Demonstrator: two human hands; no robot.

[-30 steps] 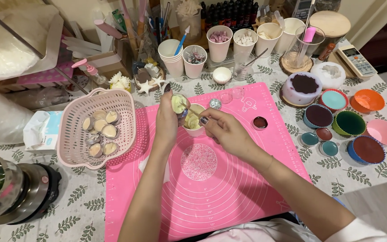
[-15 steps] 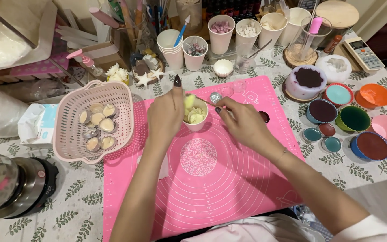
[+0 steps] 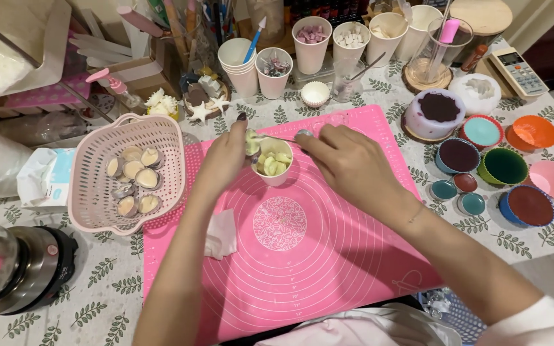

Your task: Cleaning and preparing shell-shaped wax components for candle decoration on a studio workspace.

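My left hand (image 3: 224,160) holds a small pale piece, a shell-like mould with yellowish filling (image 3: 252,142), just above a white cup (image 3: 273,168) that holds several pale yellow-green pieces. My right hand (image 3: 352,161) grips a thin metal spoon (image 3: 285,136) whose tip touches the piece in my left hand. Both hands hover over the far part of a pink silicone mat (image 3: 302,256). A folded white tissue (image 3: 222,234) lies on the mat under my left forearm.
A pink plastic basket (image 3: 97,186) with several filled shells sits left of the mat. Coloured silicone cups (image 3: 504,166) lie to the right. Paper cups (image 3: 310,45) with beads and tools line the back. A metal pot (image 3: 14,269) stands at front left.
The view has shifted closer to the table. My hands stay over the white cup, and the spoon has moved in against the piece held by my left hand.
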